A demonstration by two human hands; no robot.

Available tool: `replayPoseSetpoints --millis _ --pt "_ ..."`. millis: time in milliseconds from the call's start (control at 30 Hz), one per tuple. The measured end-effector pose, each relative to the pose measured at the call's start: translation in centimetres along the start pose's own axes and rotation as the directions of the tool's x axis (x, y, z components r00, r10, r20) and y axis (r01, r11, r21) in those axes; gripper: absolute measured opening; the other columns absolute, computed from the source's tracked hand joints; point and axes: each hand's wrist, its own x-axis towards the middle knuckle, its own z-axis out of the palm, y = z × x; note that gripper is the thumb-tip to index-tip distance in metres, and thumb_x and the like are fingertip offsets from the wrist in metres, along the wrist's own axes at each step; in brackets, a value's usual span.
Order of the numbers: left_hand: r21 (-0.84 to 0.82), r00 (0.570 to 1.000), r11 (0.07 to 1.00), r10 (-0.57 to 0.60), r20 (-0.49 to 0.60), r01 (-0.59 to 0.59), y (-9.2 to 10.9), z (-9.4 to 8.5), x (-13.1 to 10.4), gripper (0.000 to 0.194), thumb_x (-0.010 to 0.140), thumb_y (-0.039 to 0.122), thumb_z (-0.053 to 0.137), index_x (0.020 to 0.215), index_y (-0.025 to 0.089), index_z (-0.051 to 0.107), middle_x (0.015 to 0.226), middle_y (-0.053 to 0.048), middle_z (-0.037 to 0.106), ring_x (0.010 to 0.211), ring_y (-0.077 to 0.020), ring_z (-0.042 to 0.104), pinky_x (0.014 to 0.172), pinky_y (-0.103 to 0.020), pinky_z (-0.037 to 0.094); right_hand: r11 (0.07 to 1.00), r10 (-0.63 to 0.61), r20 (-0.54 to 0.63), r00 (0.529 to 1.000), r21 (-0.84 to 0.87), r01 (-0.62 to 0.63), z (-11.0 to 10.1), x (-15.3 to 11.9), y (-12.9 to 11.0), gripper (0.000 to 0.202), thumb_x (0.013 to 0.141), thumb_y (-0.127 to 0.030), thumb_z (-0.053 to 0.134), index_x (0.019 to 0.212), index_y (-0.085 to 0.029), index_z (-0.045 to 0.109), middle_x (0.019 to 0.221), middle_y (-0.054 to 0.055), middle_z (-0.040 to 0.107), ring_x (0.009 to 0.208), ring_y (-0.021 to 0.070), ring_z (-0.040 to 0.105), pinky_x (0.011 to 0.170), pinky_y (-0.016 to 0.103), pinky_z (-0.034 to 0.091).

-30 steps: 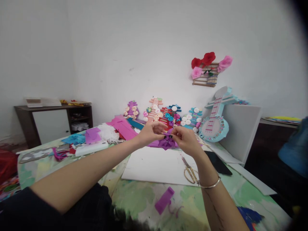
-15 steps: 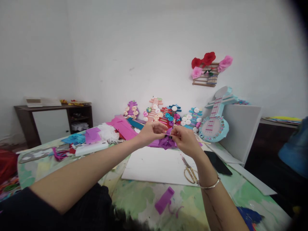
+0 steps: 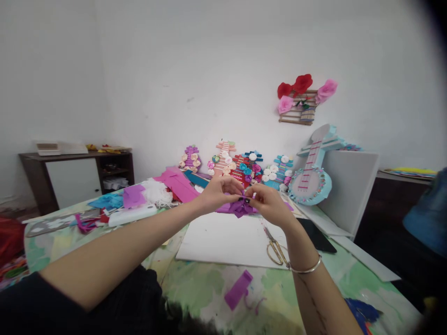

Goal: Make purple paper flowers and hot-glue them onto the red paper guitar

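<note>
Spanning the lower view, the table [image 3: 195, 284] bears loose materials on a patterned cover, so a sweeping forearm could drag light pieces toward its edges. Near its far right corner, the banjo-shaped model [image 3: 309, 186] stands tilted beside the grey panel [image 3: 352, 190]; a knock to either might unsettle it. The white board [image 3: 216, 242] occupies the middle of the table, its near edge parallel to the table's front; uneven wrist pressure could make it slide. Pink sheets [image 3: 178, 182] lie toward the far edge, left of centre, where the left forearm might crease them if moved outward. At the board's far edge is the purple gathered paper [image 3: 239, 208], with a two-handed grip on its upper part: the left hand [image 3: 218, 193] and the right hand [image 3: 270, 204] both pinch it between thumb and fingers. Unequal tension could tear the thin material, while a slackened pinch could let its folds open. Gold-handled scissors [image 3: 271, 239] rest toward the board's near right corner, blades pointing away; the bracelet [image 3: 307, 270] on the right wrist appears close to their rings and might catch them, though contact cannot be judged. A purple scrap [image 3: 239, 289], nearer the table's front edge than the board, could cling to a passing sleeve.
</note>
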Motion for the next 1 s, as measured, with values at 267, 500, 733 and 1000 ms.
replayPoseSetpoints --millis 267,500,733,1000 --pt "-0.112 0.996 0.990 -0.088 0.034 0.091 0.13 -0.04 -0.07 0.024 0.064 0.008 0.072 0.087 0.010 0.065 0.071 -0.001 0.062 0.064 -0.0081 0.059 0.060 -0.019 0.045 0.997 0.058 0.100 0.993 0.053 -0.064 -0.37 -0.24 -0.03 0.007 0.076 -0.017 0.055 0.071 -0.017 0.058 0.065 -0.002 0.055 0.055 0.0106 0.045 0.053 0.023 0.032" --pt "-0.094 0.992 0.988 -0.121 0.035 0.124 0.01 -0.07 -0.09 0.034 0.062 0.007 0.071 0.094 0.012 0.064 0.077 -0.001 0.061 0.069 -0.0102 0.060 0.062 -0.022 0.046 1.000 -0.005 0.004 1.000 -0.021 0.005 -0.11 -0.18 0.12 0.007 0.070 -0.010 0.057 0.069 -0.017 0.058 0.068 -0.001 0.058 0.057 0.0106 0.047 0.056 0.023 0.034" --pt "0.119 0.994 0.988 -0.102 0.038 0.097 0.15 -0.24 -0.01 0.036 0.063 0.008 0.069 0.098 0.010 0.064 0.078 -0.005 0.067 0.075 -0.0159 0.063 0.067 -0.026 0.048 0.999 0.000 -0.026 1.000 -0.044 -0.001 -0.10 -0.07 -0.32 0.014 0.066 -0.003 0.054 0.067 -0.017 0.057 0.068 -0.002 0.056 0.057 0.0100 0.046 0.056 0.022 0.033" --pt "0.112 0.996 0.991 -0.077 0.036 0.073 0.09 -0.32 0.08 0.029 0.062 0.005 0.066 0.091 0.011 0.062 0.074 -0.002 0.063 0.072 -0.0122 0.060 0.064 -0.023 0.045 0.996 -0.039 -0.062 0.997 -0.088 0.034 -0.10 -0.02 -0.56 0.011 0.065 -0.005 0.055 0.064 -0.017 0.056 0.066 -0.001 0.055 0.059 0.0112 0.047 0.057 0.023 0.032"
